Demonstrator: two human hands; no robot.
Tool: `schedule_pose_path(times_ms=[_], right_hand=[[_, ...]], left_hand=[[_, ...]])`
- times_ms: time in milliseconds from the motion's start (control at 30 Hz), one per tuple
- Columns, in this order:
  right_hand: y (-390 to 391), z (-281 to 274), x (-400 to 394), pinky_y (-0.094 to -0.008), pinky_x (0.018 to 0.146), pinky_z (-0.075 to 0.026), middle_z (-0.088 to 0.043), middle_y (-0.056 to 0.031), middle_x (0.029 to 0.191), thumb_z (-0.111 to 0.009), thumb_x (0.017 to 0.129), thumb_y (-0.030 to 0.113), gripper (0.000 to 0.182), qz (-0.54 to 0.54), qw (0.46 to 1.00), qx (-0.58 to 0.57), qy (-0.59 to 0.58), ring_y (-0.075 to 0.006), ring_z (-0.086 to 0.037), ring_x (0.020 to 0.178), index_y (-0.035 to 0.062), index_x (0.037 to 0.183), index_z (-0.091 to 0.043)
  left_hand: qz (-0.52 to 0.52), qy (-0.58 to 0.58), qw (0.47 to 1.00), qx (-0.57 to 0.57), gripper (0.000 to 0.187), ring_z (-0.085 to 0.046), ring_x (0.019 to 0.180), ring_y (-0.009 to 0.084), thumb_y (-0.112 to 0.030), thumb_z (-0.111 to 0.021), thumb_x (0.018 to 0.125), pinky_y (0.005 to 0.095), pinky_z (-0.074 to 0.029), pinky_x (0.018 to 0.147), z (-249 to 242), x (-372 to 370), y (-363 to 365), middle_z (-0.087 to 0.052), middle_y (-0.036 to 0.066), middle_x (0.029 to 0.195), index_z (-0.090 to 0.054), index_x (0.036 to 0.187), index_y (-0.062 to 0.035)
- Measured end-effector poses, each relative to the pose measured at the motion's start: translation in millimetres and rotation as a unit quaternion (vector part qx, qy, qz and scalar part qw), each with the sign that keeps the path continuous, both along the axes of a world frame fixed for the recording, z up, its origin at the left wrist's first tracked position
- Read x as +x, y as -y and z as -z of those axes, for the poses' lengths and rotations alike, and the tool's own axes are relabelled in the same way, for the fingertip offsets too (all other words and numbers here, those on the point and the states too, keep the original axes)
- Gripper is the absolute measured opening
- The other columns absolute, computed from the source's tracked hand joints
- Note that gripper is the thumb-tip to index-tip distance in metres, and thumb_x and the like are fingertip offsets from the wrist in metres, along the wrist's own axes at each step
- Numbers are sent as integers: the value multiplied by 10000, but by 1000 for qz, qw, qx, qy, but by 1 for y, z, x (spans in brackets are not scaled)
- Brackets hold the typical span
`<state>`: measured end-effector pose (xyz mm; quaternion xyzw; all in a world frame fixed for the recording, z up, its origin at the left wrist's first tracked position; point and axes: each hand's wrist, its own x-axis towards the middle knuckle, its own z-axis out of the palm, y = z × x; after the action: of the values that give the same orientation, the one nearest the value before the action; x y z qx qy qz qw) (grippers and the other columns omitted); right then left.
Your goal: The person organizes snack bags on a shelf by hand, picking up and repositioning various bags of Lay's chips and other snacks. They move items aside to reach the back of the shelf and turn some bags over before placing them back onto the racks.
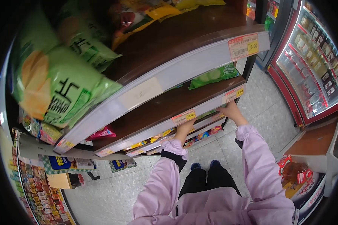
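Both my hands reach into a lower level of the snack shelf, below a shelf edge (210, 108) with price tags. My left hand (184, 128) goes in under the 5.00 tag, its fingers hidden behind the edge. To the right, my right hand (232, 111) is at the shelf's end under another tag. Its thumb side shows, and its other fingers are mostly hidden. A sliver of green packaging shows between the hands, and I cannot tell whether they hold it. One level up lies a green snack bag (214, 77). Yellow packs (159, 135) sit lower, left of my left hand.
Large green chip bags (67, 90) fill the upper shelf at left, behind a protruding price rail (191, 65). A lit drinks fridge (310, 60) stands at right. Below it, a bottle (294, 173) rests by boxes. Packed snack racks (37, 187) line the lower left.
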<state>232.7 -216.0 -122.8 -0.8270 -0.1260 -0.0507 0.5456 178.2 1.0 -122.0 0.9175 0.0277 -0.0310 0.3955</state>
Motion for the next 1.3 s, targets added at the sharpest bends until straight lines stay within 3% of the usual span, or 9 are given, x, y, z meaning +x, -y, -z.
schedule_pose_path(times_ms=[133, 200, 300, 400, 633, 700, 800, 933, 1300], right_hand=[[-2, 28, 23, -326, 848, -400, -557, -159, 1014, -698, 620, 138, 455, -70, 998, 1, -7, -287, -517, 994, 24, 1027, -530], [-3, 39, 27, -327, 831, -407, -565, -128, 1003, -680, 629, 132, 406, -73, 991, -113, 24, -276, -525, 976, 48, 1003, -545], [-6, 43, 22, -328, 815, -413, -568, -123, 993, -654, 649, 137, 372, -50, 996, -50, 58, -272, -530, 962, 40, 990, -542], [-4, 15, 13, -335, 816, -414, -564, -127, 1004, -628, 669, 137, 350, -44, 992, -113, 41, -280, -525, 970, 41, 995, -542], [-4, -29, 0, -346, 799, -426, -575, -153, 979, -632, 695, 229, 362, -60, 994, -92, 30, -313, -529, 953, 44, 994, -546], [-1, -55, -19, -360, 768, -438, -584, -170, 941, -623, 712, 321, 393, -83, 989, -114, -38, -326, -549, 910, 31, 968, -556], [8, -60, -45, -380, 730, -445, -584, -193, 905, -606, 726, 385, 435, -100, 980, -118, -126, -343, -562, 862, 10, 942, -560], [19, -76, -89, -389, 686, -447, -582, -209, 853, -634, 713, 355, 446, -125, 969, -130, -171, -368, -561, 802, -19, 937, -542], [49, -83, -197, -382, 703, -435, -548, -210, 893, -665, 702, 267, 461, -171, 946, -194, -197, -355, -539, 831, -26, 1007, -481]], left_hand=[[4, -21, 999, 27, 417, -500, 1031, 292, -270, -609, 766, 314, -387, 869, 16, 16, 3, -521, 142, 1136, -519, 1095, -30], [4, -33, 999, 40, 420, -497, 1036, 288, -270, -611, 764, 312, -384, 872, 23, 19, 2, -521, 140, 1138, -518, 1097, -32], [1, -51, 997, 55, 424, -492, 1044, 282, -270, -614, 762, 310, -379, 878, 32, 17, 0, -520, 137, 1141, -517, 1100, -34], [-4, -62, 995, 72, 428, -488, 1052, 275, -270, -617, 760, 308, -374, 883, 34, 16, -4, -520, 134, 1143, -515, 1103, -37], [-5, -74, 991, 109, 436, -479, 1068, 262, -271, -623, 755, 303, -365, 893, 16, 7, -2, -518, 128, 1149, -513, 1109, -41], [2, -14, 992, -123, 446, -469, 1074, 235, -270, -613, 772, 308, -351, 907, -20, -12, 11, -520, 133, 1133, -491, 1120, -20], [-1, -25, 982, -185, 531, -476, 1066, 285, -340, -600, 771, 310, -361, 894, -42, -36, 23, -528, 176, 1102, -447, 1144, 6], [-19, 18, 971, -238, 600, -493, 1018, 265, -274, -642, 758, 327, -379, 865, -28, -83, 35, -502, 198, 1078, -357, 1165, 63], [-14, -48, 948, -313, 670, -459, 1064, 238, -178, -644, 758, 323, -367, 888, -46, -199, 59, -463, 168, 1135, -242, 1256, 23]])
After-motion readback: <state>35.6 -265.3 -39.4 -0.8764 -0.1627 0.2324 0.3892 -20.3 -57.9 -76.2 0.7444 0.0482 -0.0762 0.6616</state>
